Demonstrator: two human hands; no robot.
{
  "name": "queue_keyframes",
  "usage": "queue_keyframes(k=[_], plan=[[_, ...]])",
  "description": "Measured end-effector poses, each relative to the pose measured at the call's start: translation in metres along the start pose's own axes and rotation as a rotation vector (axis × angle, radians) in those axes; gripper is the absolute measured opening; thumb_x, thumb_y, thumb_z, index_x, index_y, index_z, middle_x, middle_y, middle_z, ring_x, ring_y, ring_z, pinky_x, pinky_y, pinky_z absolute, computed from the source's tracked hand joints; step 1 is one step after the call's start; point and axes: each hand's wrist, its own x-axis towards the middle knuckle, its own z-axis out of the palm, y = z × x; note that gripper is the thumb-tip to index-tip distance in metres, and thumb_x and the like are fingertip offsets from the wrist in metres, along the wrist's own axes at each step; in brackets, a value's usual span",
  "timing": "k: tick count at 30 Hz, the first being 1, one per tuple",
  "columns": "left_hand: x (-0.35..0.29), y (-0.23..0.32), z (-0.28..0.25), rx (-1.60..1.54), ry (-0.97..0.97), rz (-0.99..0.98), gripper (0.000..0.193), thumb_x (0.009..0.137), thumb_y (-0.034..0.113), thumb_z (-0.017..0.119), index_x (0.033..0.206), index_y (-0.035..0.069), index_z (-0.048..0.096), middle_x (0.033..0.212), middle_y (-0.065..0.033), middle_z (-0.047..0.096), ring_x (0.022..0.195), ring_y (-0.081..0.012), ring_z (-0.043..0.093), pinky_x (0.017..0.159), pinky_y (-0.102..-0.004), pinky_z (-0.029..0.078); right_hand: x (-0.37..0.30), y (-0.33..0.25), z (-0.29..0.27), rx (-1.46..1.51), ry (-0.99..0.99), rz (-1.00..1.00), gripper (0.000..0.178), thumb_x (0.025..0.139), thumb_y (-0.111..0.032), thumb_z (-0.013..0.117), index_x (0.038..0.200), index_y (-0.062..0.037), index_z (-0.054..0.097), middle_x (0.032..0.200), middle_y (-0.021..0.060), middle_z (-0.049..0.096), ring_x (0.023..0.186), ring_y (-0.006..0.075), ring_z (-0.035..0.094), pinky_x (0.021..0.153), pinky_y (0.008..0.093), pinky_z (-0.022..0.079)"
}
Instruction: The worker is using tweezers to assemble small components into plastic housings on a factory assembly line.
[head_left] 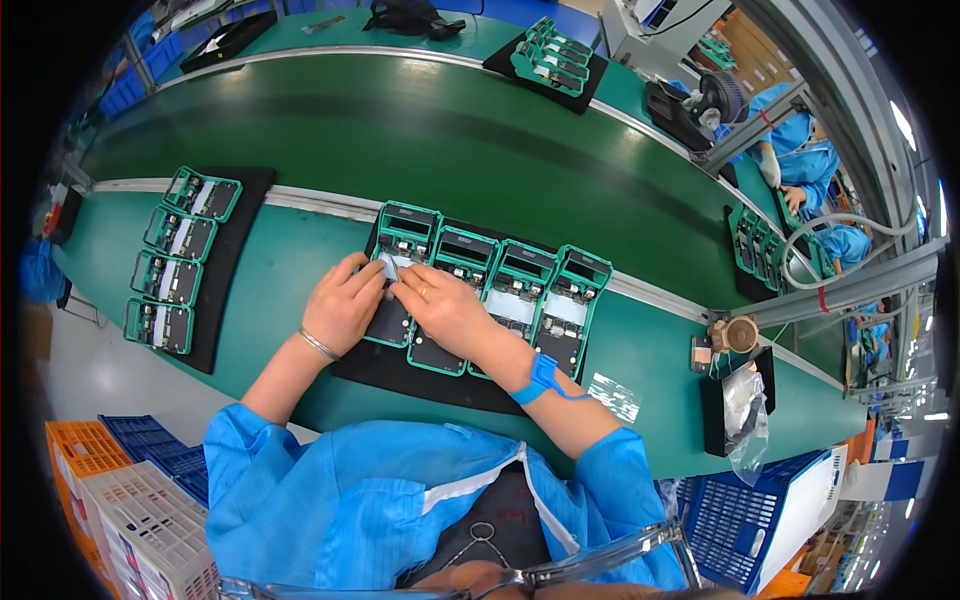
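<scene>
Several green-framed electronic device housings stand side by side on a black mat point(425, 390) before me, circuit boards exposed. Over the leftmost housing point(408, 222), my left hand point(345, 305) and my right hand point(445, 308) meet with fingers drawn together. A small pale film-like piece point(391, 266) is pinched at their fingertips; its exact kind is too small to make out. My right wrist and hand cover part of the second housing point(467, 248). Farther right, the third housing point(513, 305) and the rightmost housing point(566, 308) each carry a white rectangle inside.
More green housings point(180, 237) sit on a black mat at left. Beyond the bench runs a green conveyor belt point(400, 130). At right are a clear sheet with pale pieces point(613, 398), a black box with plastic bags point(738, 410) and a metal post point(850, 90). Co-workers sit at far right.
</scene>
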Motion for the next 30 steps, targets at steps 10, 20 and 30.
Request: queue_keyframes(k=[10,20,30], plan=[[0.001,0.003,-0.003,0.014,0.0,0.01,0.027,0.083,0.007,0.074,0.108,0.001,0.068,0.124,-0.0114,0.068,0.115,-0.0321,0.062,0.089,-0.0422,0.055,-0.001,-0.002,0.0,-0.006,-0.012,-0.007,0.027,0.079,-0.007,0.068,0.103,0.0055,0.069,0.109,0.0202,0.071,0.107,0.0307,0.067,0.084,0.0379,0.058],[0.01,0.002,-0.004,0.077,-0.153,-0.01,0.03,0.086,0.01,0.07,0.115,0.005,0.065,0.135,-0.0081,0.064,0.124,-0.0318,0.058,0.096,-0.0428,0.052,-0.004,-0.001,-0.005,0.001,-0.123,0.054,0.03,0.079,-0.006,0.068,0.107,0.0043,0.07,0.115,0.0209,0.072,0.114,0.0342,0.067,0.092,0.0397,0.059],[-0.002,-0.001,-0.006,0.052,-0.113,0.014,0.022,0.089,0.012,0.069,0.109,0.005,0.064,0.134,-0.0098,0.064,0.122,-0.0335,0.059,0.097,-0.0446,0.053,-0.006,0.043,-0.176,-0.19,0.147,0.291,0.019,0.091,0.004,0.069,0.108,-0.0036,0.071,0.109,0.0144,0.073,0.115,0.0335,0.068,0.094,0.0431,0.057]])
